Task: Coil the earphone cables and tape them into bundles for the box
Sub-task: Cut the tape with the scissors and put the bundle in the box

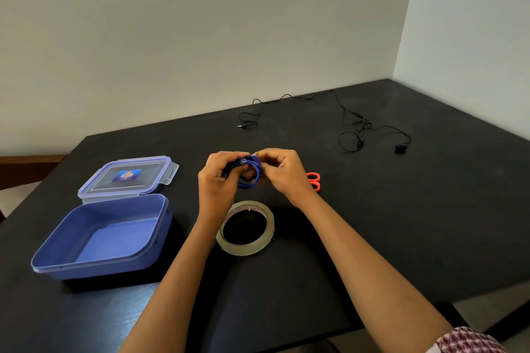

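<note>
I hold the coiled blue earphone cable (249, 185) over the table (401, 223), between both hands. My left hand (218, 178) curls around the coil's left side and hides much of it. My right hand (284, 172) pinches its top edge with thumb and forefinger. A small pale glint sits at that pinch, perhaps tape or the plug; it is too small to tell. The tape roll (245, 228) lies flat just below my hands, its left edge partly covered by my left wrist. The scissors (314, 180) lie behind my right hand, with only their orange handles showing. The open blue box (94, 268) stands to the left, its lid (129, 178) lying beyond it. The black earphones (352, 123) sprawl uncoiled at the table's far side. A patterned sleeve (470, 341) is cut off at the bottom right corner.
</note>
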